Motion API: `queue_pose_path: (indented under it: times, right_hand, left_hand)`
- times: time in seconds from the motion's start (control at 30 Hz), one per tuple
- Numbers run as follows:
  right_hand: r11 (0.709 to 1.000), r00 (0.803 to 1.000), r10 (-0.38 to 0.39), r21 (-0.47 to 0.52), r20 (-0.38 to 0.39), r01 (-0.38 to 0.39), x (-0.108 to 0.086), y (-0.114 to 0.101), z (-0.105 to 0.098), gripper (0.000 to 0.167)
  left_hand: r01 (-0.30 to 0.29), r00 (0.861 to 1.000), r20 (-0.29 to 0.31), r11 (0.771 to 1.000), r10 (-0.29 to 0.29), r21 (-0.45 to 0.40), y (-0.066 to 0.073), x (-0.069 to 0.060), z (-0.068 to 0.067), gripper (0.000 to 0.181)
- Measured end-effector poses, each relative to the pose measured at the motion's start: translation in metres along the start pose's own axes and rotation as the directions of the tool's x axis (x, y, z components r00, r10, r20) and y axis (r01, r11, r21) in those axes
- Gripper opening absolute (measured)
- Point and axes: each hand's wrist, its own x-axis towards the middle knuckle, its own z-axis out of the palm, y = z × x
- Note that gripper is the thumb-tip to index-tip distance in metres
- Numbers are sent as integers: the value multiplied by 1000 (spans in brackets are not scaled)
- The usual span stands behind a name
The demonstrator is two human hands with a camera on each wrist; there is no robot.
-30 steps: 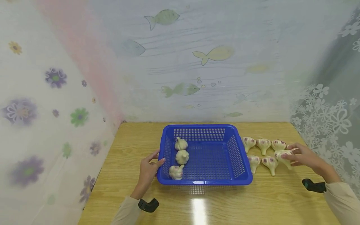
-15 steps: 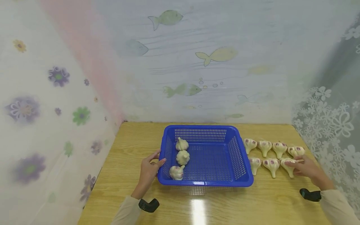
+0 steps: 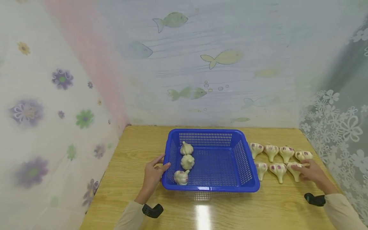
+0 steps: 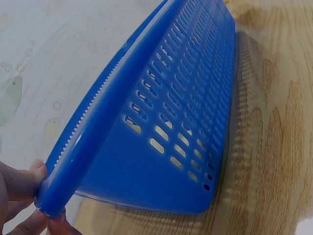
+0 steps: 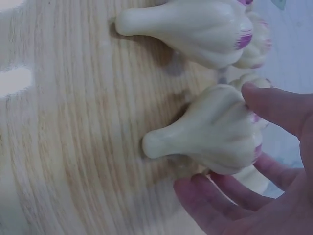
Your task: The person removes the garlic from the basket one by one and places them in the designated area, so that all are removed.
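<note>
A blue plastic basket [image 3: 212,188] stands on the table, and three garlic bulbs [image 3: 187,162] lie in a column along its left side. My left hand [image 3: 152,175] grips the basket's left rim, thumb on one face and fingers on the other in the left wrist view. Right of the basket, purple-marked garlic bulbs [image 3: 278,172] form two rows. At the near row's right end, my right hand [image 3: 313,174] holds a garlic bulb [image 5: 210,129] between thumb and fingers. That bulb lies on the wood, its stem pointing toward me.
The wooden table [image 3: 138,143] meets a fish-patterned curtain [image 3: 218,105] at the back. A flowered curtain [image 3: 69,134] hangs on the left, another with white flowers [image 3: 339,124] on the right. Light glares on the table's front.
My right hand has lowered its garlic bulb toward me, into line at the near row's right end. A far-row bulb behind it has come into view. My left hand stays on the basket.
</note>
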Motion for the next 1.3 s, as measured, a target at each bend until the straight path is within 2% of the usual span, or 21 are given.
queue_pose_path:
  times: [0.13, 0.27, 0.37, 0.53, 0.8, 1.17, 1.3]
  right_hand:
    - [998, 1000, -18, -63, -11, 17, -2, -6, -4, 82]
    - [990, 998, -25, -143, -60, 16, -4, -17, -7, 80]
    - [981, 992, -78, -186, -99, 58, -5, -26, -6, 75]
    - [957, 975, -187, -245, -118, 153, -8, -47, -3, 64]
    - [931, 951, -295, -252, -97, 263, -6, -85, 9, 53]
    - [906, 928, -370, -241, -55, 347, -5, -125, 31, 49]
    - [886, 908, -418, -240, -42, 396, -5, -137, 38, 43]
  left_hand:
    - [-1, 1000, -2, 1000, 1, 1, 0, 0, 0, 49]
    - [-1, 1000, -4, 1000, 1, -3, 1, -1, 0, 48]
    - [-3, 1000, -6, 1000, 3, -2, 1, 0, 0, 48]
    - [-16, 1000, -2, 1000, 16, -21, 0, 1, -1, 49]
    - [-10, 1000, 1, 1000, 10, -29, -1, 1, 0, 49]
    - [-37, 999, -1, 999, 37, -30, -1, 0, 0, 48]
    - [-41, 999, -3, 999, 41, -30, -1, 0, 0, 48]
